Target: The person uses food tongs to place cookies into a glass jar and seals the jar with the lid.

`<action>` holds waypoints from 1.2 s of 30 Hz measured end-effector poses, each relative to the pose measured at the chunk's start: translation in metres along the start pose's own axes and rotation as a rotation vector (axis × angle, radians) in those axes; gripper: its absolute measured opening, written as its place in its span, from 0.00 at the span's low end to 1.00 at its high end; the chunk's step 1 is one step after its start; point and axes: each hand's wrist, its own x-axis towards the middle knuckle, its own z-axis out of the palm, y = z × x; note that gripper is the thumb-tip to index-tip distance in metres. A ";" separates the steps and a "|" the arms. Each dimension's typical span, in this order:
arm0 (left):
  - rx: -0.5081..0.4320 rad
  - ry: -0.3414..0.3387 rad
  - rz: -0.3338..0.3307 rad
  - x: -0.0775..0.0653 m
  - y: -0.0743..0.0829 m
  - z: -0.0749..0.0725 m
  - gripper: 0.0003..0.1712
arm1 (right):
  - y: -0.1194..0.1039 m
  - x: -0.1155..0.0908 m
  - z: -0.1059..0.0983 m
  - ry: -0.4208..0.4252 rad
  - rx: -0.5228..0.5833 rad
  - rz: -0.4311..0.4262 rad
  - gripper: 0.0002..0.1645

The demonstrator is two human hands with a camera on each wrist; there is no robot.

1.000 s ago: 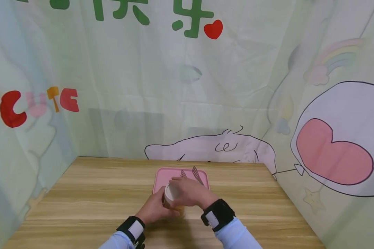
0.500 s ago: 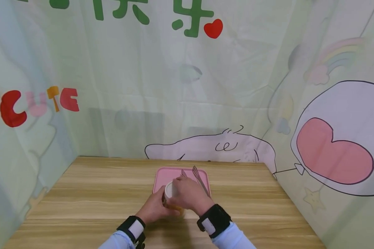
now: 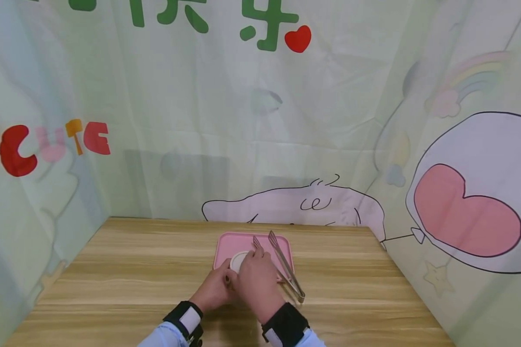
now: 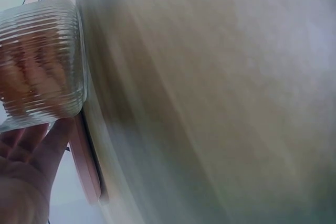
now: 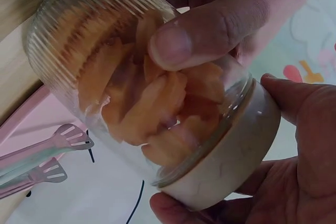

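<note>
A ribbed clear glass jar (image 5: 131,93) holds orange-brown pieces that look like dried slices. My left hand (image 3: 213,290) grips its body, with the thumb across the glass in the right wrist view. On top is a white lid (image 3: 238,261), which my right hand (image 3: 257,283) holds by its rim with curled fingers. In the left wrist view the ribbed lower part of the jar (image 4: 42,61) shows. The jar stands near the front edge of a pink tray (image 3: 232,241), and my hands hide most of it in the head view.
Metal tongs (image 3: 287,270) lie across the tray's right side, their handle end reaching over its front edge onto the wooden table (image 3: 156,270). A printed cloth backdrop (image 3: 178,120) hangs behind and at both sides.
My right hand has turned on the lid, its wrist swinging left and its fingers curling in from a flatter spread. More of the tongs shows now. The left hand stays in place.
</note>
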 end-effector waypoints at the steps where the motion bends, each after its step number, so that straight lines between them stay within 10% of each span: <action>1: 0.012 0.009 0.013 0.000 0.000 0.000 0.40 | -0.001 0.000 0.001 0.011 -0.005 0.001 0.50; 10: -0.042 -0.032 -0.047 -0.001 0.002 -0.002 0.45 | 0.007 0.002 -0.011 -0.062 0.086 -0.043 0.53; 16: -0.141 -0.055 -0.194 0.000 0.010 -0.004 0.54 | 0.029 0.020 -0.036 -0.251 0.254 -0.280 0.45; 21: -0.135 -0.051 -0.184 0.000 0.011 -0.002 0.53 | 0.040 0.027 -0.041 -0.359 0.313 -0.382 0.41; 36: -0.145 -0.043 -0.168 0.001 0.006 0.000 0.53 | 0.032 0.019 -0.027 -0.245 0.299 -0.231 0.39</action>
